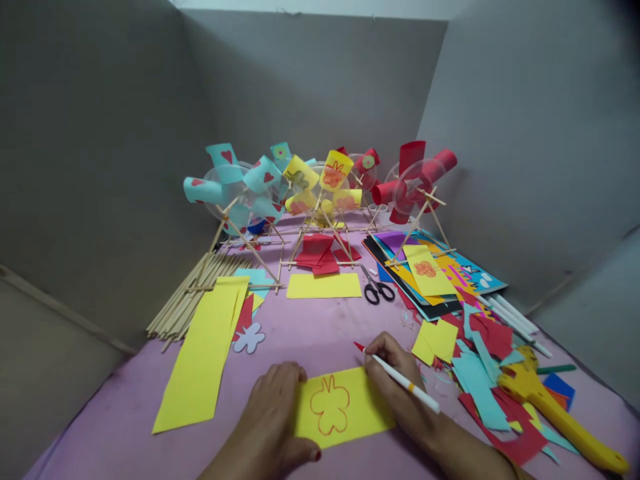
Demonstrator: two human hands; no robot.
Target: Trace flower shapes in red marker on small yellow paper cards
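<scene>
A yellow paper piece point(357, 407) lies in front of me with a butterfly outline in red on it. My left hand point(275, 413) holds its left edge, thumb at the lower side and fingers at the upper. Between the fingers of my right hand point(400, 380) is a white felt-tip pen point(406, 385), its red tip pointing up and left, off the paper. That hand rests on the paper's right end. A white butterfly cutout point(249, 339) lies up to the left, beside a long yellow paper strip point(195, 373).
Scissors point(379, 292) and a yellow strip point(324, 286) lie ahead. Wooden sticks point(193, 300) are at left. Paper scraps point(480, 387), a yellow glue gun point(555, 413) and pens point(515, 317) lie right. Paper pinwheels on stick stands, including a red one point(417, 183), line the back.
</scene>
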